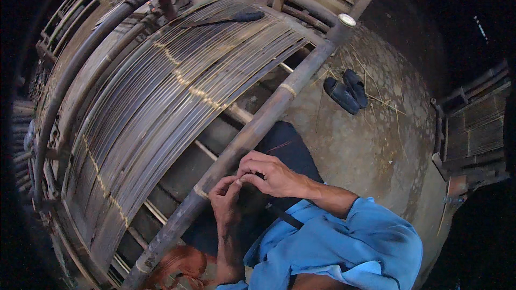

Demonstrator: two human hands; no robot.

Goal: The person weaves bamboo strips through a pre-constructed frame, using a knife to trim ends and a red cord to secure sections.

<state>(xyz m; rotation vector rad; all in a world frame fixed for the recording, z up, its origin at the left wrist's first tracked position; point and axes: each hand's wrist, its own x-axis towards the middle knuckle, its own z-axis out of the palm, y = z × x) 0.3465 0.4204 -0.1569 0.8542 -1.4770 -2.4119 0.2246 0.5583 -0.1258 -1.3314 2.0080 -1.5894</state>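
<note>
My left hand (226,196) and my right hand (270,174) meet fingertip to fingertip beside a thick bamboo rail (259,124). Both are closed in a pinch; whatever lies between the fingers is too small to make out. Left of them, thin bamboo slats (161,113) lie side by side across the frame, bound by pale woven ties (201,95). A bundle of orange-red strands (180,266) lies below my left hand, near the rail's lower end. Thin reddish strands (282,145) show on my dark-clothed leg.
A long-bladed knife with a black handle (249,16) rests on the slats' far end. Dark slippers (346,92) and loose straw strips (384,104) are on the floor to the right. Crossbars (156,212) span the gap beside the slats. Another slatted bamboo piece (475,129) stands far right.
</note>
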